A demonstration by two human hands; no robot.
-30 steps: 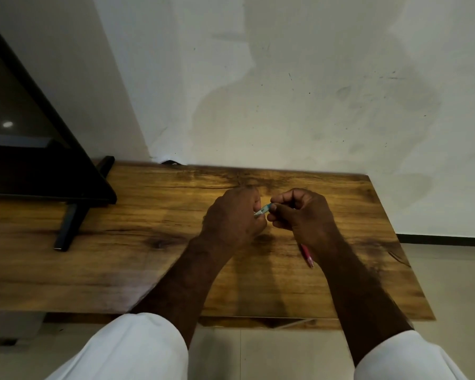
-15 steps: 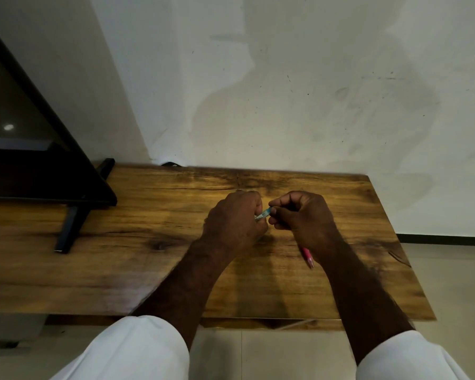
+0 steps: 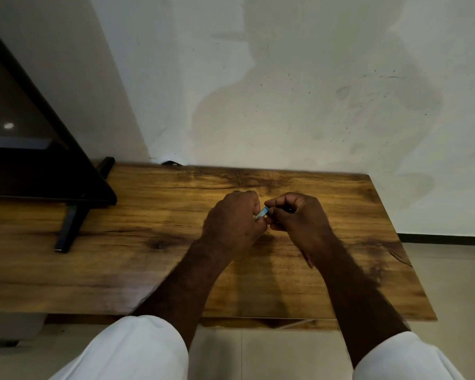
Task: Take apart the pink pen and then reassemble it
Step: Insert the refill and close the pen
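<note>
Diagonally, the pink pen (image 3: 262, 212) spans both hands, tip far-right.

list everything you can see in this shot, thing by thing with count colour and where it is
table: 1, brown wood grain, across the middle, against the wall
screen on a stand: 1, black, left end of the table, partly out of view
wall: 1, off-white with stains and specks, behind the table
floor: pale tiles, right of and below the table
baseboard: 1, dark strip, at the foot of the wall on the right
pen piece: 1, light blue-white, pinched between the two hands
pink pen part: 1, pink, sticking out below the right hand
sleeves: 2, white, bottom edge
left hand: 1, closed on the pen piece
right hand: 1, closed on the pen
</note>
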